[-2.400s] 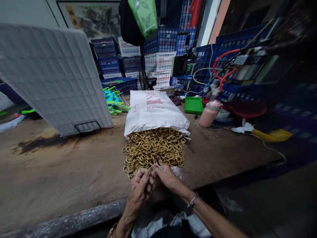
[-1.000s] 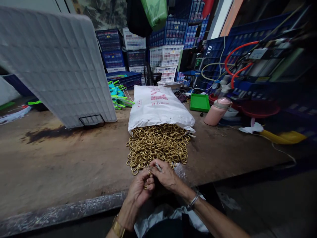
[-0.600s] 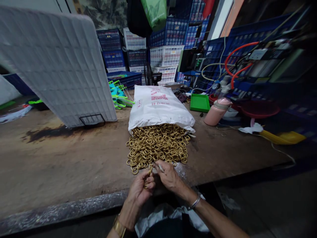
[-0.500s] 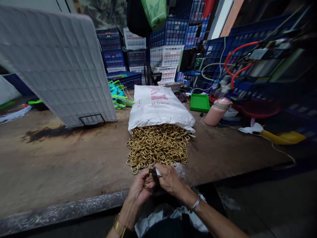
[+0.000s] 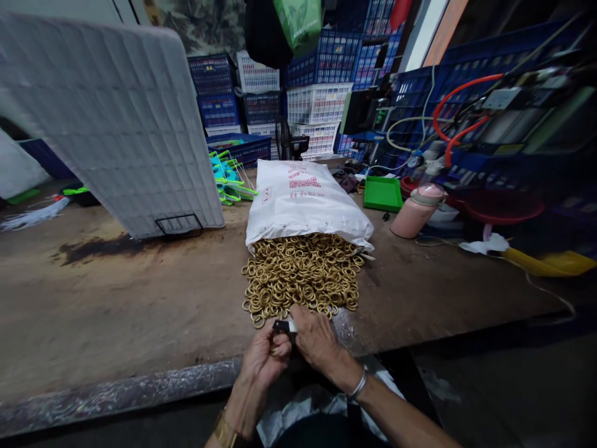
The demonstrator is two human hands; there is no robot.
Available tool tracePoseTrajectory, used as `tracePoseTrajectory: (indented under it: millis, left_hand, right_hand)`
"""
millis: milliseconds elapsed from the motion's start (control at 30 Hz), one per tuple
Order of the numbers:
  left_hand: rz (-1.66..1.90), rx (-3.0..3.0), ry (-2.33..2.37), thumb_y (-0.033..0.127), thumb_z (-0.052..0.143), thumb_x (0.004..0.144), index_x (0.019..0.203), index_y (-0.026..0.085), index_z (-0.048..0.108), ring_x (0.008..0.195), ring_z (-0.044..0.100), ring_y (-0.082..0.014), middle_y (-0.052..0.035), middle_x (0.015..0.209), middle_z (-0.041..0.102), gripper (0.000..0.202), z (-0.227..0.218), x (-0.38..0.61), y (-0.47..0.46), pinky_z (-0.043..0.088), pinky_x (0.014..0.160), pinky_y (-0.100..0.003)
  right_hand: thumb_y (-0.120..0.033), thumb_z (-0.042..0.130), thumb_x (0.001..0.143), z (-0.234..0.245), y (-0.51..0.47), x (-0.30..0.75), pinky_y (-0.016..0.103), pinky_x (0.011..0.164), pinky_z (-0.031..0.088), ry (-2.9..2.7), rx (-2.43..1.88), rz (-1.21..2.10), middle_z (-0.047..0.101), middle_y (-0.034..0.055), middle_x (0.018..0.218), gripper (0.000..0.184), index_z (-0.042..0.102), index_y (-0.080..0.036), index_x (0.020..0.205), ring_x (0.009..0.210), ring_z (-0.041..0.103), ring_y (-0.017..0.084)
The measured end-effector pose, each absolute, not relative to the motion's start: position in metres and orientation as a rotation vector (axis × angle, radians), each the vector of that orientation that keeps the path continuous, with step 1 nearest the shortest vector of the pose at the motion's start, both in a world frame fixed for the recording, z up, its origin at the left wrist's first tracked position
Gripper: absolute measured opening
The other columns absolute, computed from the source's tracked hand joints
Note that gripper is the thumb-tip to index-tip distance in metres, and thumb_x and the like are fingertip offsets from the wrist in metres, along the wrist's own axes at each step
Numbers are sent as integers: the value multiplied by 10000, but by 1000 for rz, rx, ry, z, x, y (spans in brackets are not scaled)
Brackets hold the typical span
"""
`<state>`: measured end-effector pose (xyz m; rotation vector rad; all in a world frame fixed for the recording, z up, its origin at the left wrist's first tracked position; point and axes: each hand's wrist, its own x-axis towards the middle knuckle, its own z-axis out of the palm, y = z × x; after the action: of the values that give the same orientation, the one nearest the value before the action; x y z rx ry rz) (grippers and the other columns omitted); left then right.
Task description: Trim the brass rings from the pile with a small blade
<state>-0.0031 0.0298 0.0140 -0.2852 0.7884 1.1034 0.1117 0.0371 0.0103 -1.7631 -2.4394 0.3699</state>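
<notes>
My left hand [image 5: 265, 361] is closed at the table's front edge, its thumb and fingers curled in. A bit of gold shows between its fingers, looking like a ring. In my right hand [image 5: 318, 341], just beside it, is a small tool [image 5: 282, 326] with a black end and a whitish part; its exact kind is hard to make out. The black end meets the left fingertips. Right beyond both hands lies a heap of gold-coloured rings [image 5: 303, 277], spilling from the open mouth of a white woven sack [image 5: 308, 202] with red print.
A tall pale ribbed panel [image 5: 130, 124] stands on the wooden table [image 5: 186, 298] at left, near green and teal plastic pieces [image 5: 228, 180]. To the right are a green tray [image 5: 382, 193], a pink bottle [image 5: 415, 214] and a machine with orange hoses [image 5: 466, 93]. Stacked crates [image 5: 319, 102] rise behind.
The view has shifted slightly, so the scene sits a little further right. More of the tool's black end shows at the left fingertips. Both hands keep nearly the same place and hold.
</notes>
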Motion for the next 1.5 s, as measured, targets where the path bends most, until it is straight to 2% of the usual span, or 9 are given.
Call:
tracePoseTrajectory:
  millis: [167,267,433,567,700,1033,1167,1367,1500]
  left_hand:
    - [1095,-317,768,95,317,858,627,163,353,309,243,5,85,505,272,244,25,-16,8,155,291,-86]
    - [1077,-243,724,112,466,796,677,152,397,327,243,12,51,552,391,143,24,-23,-11,131,299,-91]
    - [1184,-60,730,84,635,633,802,153,487,335,279,9,57,529,447,235,12,-36,-18,185,331,-98]
    - [1187,18,726,88,578,669,821,129,536,449,478,-53,-9,614,547,163,7,-48,-10,293,364,-118]
    - [1159,-23,744,137,539,725,793,100,556,612,597,-143,-92,743,610,79,5,-56,-6,419,430,-185]
    - [1213,49,811,273,672,673,645,150,449,348,361,-17,47,516,483,256,-2,-52,8,233,328,-119]
    - [1241,235,858,280,723,602,767,156,503,383,409,-37,54,543,496,302,2,-47,13,275,345,-131]
    - [1386,546,1053,284,688,637,913,175,563,384,412,-53,63,521,516,322,3,-37,21,297,354,-139]
    - [1422,806,1095,171,666,655,862,156,642,707,574,-127,-26,763,636,209,3,-29,23,432,652,-188]
  right_hand:
    - [-69,364,784,13,49,100,259,563,280,-2439,-1766,300,614,72,841,209,506,-186,883,686,562,161]
    - [-60,351,767,15,66,102,264,549,261,-2358,-1807,257,620,73,783,229,520,-174,872,639,549,158]
    - [-65,392,715,19,83,95,242,596,289,-2475,-1533,257,611,55,825,288,516,-181,948,707,540,152]
    - [-120,419,744,21,88,76,245,621,323,-2566,-1515,227,583,62,965,389,450,-213,1121,761,552,160]
    - [-145,414,777,22,94,61,243,592,332,-2628,-1563,213,576,52,936,266,514,-225,1010,717,566,155]
    - [-106,446,711,18,100,69,228,559,290,-2525,-1522,249,587,35,830,203,541,-196,866,682,540,133]
    - [-118,426,721,17,101,79,218,550,280,-2321,-1432,472,553,-9,645,145,541,-191,772,574,470,111]
    - [-210,458,698,20,95,94,183,511,293,-1933,-1315,1235,474,-44,558,121,531,-159,617,534,398,81]
    - [-204,465,653,16,82,101,174,448,253,-1671,-1316,1573,392,-75,495,79,498,-161,595,452,327,55]
